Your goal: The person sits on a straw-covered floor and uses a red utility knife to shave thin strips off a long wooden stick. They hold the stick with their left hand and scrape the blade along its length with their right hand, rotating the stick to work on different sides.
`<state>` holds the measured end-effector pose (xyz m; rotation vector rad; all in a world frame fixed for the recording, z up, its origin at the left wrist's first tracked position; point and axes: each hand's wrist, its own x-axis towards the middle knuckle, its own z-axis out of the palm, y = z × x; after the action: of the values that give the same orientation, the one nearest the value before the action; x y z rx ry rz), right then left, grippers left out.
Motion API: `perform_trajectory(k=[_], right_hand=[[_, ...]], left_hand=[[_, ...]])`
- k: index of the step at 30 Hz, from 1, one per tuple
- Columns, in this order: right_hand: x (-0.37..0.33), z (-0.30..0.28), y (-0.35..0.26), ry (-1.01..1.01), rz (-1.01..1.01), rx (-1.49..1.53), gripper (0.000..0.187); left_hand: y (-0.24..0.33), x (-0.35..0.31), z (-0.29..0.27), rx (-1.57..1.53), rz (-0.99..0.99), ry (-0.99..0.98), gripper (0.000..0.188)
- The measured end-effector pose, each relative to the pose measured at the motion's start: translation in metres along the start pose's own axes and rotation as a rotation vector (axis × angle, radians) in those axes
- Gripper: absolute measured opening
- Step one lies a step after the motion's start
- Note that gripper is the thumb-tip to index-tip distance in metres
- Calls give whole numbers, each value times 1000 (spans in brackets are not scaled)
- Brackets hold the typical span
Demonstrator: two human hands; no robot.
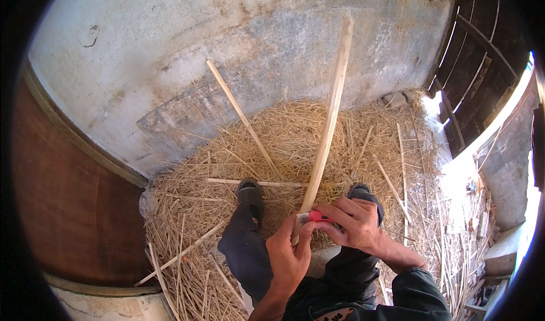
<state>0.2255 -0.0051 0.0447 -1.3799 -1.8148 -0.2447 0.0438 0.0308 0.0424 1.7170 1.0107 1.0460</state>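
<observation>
A long pale wooden strip (pixel 327 130) slants up and away from my lap, its far end in front of the wall. My left hand (pixel 290 257) is closed around the near end, with the thumb on the right side. Closed in my right hand (pixel 357 225) is a utility knife (pixel 317 216) with a red and black handle. Its flat greyish blade points left and lies against the strip close to my left thumb. My right fingers hide much of the handle, and the strip's lowest end is partly covered by my left hand.
Straw (pixel 272 122) and loose wooden strips cover the floor around my feet. Another strip (pixel 241 113) leans on the stained wall (pixel 187 42). A brown panel (pixel 74 196) stands at the left, dark slatted boards (pixel 482 42) at the right. My shoes (pixel 250 199) rest in the straw.
</observation>
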Motion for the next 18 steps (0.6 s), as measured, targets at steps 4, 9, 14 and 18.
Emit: perform_trajectory(k=[4, 9, 14, 18], right_hand=[[-2, -1, 0, 19, 0, -6, 38], [1, -3, 0, 47, -17, -33, 38], [4, -8, 3, 31, -14, -49, 38], [3, -5, 3, 54, 1, -35, 39]], left_hand=[[2, 0, 0, 17, 19, 10, 25], [1, 0, 3, 2, 23, 23, 26], [5, 2, 3, 13, 47, 35, 26], [5, 1, 4, 31, 47, 44, 25]])
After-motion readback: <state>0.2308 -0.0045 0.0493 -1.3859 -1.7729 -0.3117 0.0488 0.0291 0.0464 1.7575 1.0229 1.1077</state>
